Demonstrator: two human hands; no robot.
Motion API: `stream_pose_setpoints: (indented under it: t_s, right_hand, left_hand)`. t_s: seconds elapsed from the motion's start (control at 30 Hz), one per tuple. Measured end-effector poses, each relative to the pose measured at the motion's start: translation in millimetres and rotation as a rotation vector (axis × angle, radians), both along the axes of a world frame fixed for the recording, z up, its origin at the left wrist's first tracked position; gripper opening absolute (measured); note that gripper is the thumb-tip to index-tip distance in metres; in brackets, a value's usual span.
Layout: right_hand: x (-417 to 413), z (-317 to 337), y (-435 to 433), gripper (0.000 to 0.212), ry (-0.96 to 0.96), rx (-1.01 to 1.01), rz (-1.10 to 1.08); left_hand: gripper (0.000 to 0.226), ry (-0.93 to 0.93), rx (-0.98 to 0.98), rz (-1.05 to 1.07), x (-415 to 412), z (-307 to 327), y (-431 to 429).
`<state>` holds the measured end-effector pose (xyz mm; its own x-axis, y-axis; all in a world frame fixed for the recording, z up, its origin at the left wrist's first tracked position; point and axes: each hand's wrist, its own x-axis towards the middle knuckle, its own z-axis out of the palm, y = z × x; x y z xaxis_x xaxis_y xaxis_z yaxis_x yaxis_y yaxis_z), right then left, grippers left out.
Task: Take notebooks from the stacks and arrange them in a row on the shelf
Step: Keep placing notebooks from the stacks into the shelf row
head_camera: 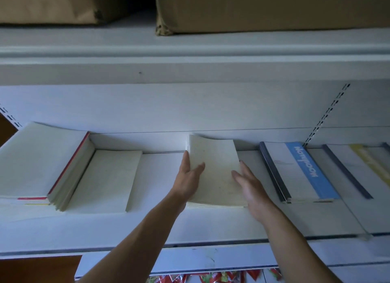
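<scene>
Writing: the blue band on the notebook [304, 173] at right carries one white word, seen upside down and not clearly readable.
Pile: a small cream pile [215, 175] lies mid-shelf, far edge curled up.
Left hand [188, 177]: fingers together along the pile's left edge, thumb on its top cover.
Right hand [250, 185]: open, fingers loosely spread at the pile's right edge; contact cannot be told.
Stack [42, 162]: tall, far left, a red-edged cover near the top; cut off by the frame.
Single notebook [109, 177]: flat, just beside the stack.
Shelf [160, 223]: white.
Boxes [263, 8]: brown, on the level above, tops cut off.
Below: red packets [211, 278], print too small to read.
</scene>
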<state>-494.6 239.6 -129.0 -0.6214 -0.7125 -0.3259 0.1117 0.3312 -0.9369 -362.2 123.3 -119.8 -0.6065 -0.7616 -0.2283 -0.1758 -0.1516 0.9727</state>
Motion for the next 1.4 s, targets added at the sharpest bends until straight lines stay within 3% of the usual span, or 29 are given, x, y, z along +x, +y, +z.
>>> stream_pose_setpoints:
  t_s: [0.13, 0.3, 0.53, 0.6, 0.67, 0.77, 0.87, 1.1, 1.23, 1.3, 1.4]
  right_hand:
    - [3.1, -0.5, -2.1, 0.064, -0.046, -0.042, -0.002]
    - [0.0, -3.0, -4.1, 0.066, -0.007, -0.005, 0.015]
    - [3.6, 24.5, -2.5, 0.052, 0.261, 0.216, 0.120]
    - [1.3, 33.6, -4.6, 0.045, 0.362, 0.298, 0.142]
    - [1.6, 41.8, -11.7, 0.045, 0.558, 0.376, 0.094]
    - [24.7, 56.1, -36.2, 0.043, 0.983, 0.411, 0.060]
    - [72.9, 62.5, -71.5, 0.032, 1.173, 0.330, 0.199]
    - [149.3, 25.4, -131.8, 0.026, 0.905, 0.505, 0.481]
    - [155.5, 15.2, -148.9, 0.014, 0.545, 0.448, 0.388]
    - [149.4, -0.6, -158.0, 0.019, 0.302, 0.349, 0.319]
    - [149.4, -3.9, -156.8, 0.034, 0.103, 0.283, 0.237]
  left_hand:
    - [0.054, -0.035, -0.040, 0.041, -5.1, -8.3, 1.8]
    - [0.045, -0.033, -0.043, 0.059, -6.4, -6.4, 3.9]
    - [0.032, 0.009, 0.083, 0.070, -0.6, 11.0, 7.2]
    - [0.047, -0.013, 0.095, 0.058, 13.3, 16.7, 5.0]
    - [0.054, -0.147, -0.080, 0.072, 35.0, 15.0, -5.5]
    - [0.036, -0.443, -0.483, 0.082, 77.6, 10.7, -25.8]
    - [0.036, -0.658, -0.729, 0.069, 120.3, 8.6, -42.6]
    - [0.063, -0.920, -0.778, 0.020, 198.8, -9.5, -76.9]
    - [0.071, -1.021, -0.732, -0.045, 217.1, -21.3, -83.9]
    - [0.072, -0.991, -0.744, -0.111, 214.0, -25.9, -75.9]
    - [0.072, -0.886, -0.756, -0.160, 207.0, -28.2, -66.4]
